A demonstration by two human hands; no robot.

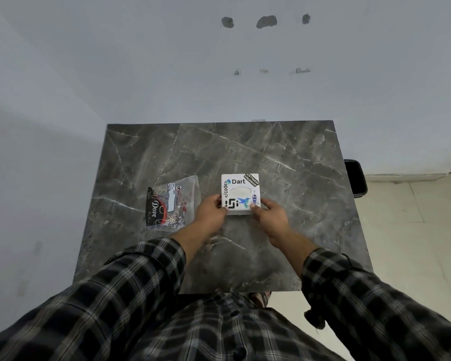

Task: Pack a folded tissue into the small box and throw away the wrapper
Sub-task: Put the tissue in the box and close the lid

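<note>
While gripped at its near corners, small box [240, 194] on marble table [284, 157]; left hand [211, 212] and right hand [267, 213] pinching it. Tissue apparently inside. Wrapper [171, 203] beside, not yet discarded.

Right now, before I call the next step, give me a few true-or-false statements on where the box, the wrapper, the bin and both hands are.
1. Both hands grip the small box at its near corners. True: left hand, right hand.
2. The wrapper lies right of the box. False: it lies left of it.
3. The box stands on the marble table. True.
4. The wrapper is already in the black bin. False: it lies on the table.
5. The box top is plain. False: stickers cover it.
</note>
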